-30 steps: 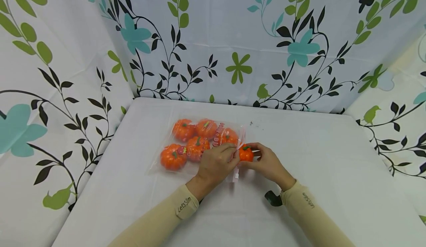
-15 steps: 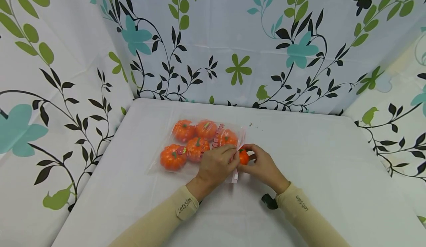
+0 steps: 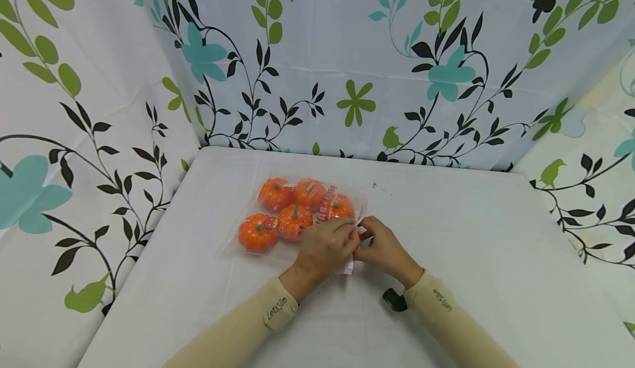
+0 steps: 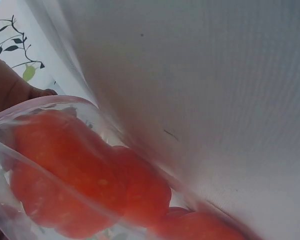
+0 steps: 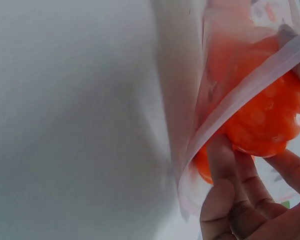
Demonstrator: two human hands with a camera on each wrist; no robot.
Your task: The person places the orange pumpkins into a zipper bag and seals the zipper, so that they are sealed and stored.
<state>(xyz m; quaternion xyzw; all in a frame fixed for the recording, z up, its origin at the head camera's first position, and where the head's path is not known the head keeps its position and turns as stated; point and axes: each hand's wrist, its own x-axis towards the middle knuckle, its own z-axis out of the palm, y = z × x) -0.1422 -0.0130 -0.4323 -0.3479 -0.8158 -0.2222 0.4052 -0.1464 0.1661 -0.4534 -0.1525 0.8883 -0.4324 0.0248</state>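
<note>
A clear zip bag (image 3: 360, 198) with pink-red print lies on the table, with several orange toy pumpkins (image 3: 258, 234) inside. My left hand (image 3: 322, 249) pinches the edge of its mouth at the right end. Facing it, my right hand (image 3: 386, 251) holds another orange toy pumpkin (image 5: 270, 117) at the mouth; the right wrist view shows the fingers curled under it and its far part behind the bag's pale edge. From above, the hands hide most of this pumpkin. In the left wrist view, orange pumpkins (image 4: 70, 165) show through the film beside the raised pinkish rim.
The table (image 3: 476, 236) has a white cover. Small dark specks (image 3: 374, 184) lie behind the bag. Leaf-patterned curtains (image 3: 307, 54) stand at the back and both sides. A dark camera piece (image 3: 394, 299) sticks out at the right wrist.
My right hand has moved left, carrying the pumpkin into the bag's mouth, so less of it shows. My left hand keeps its pinch on the bag edge, almost still.
</note>
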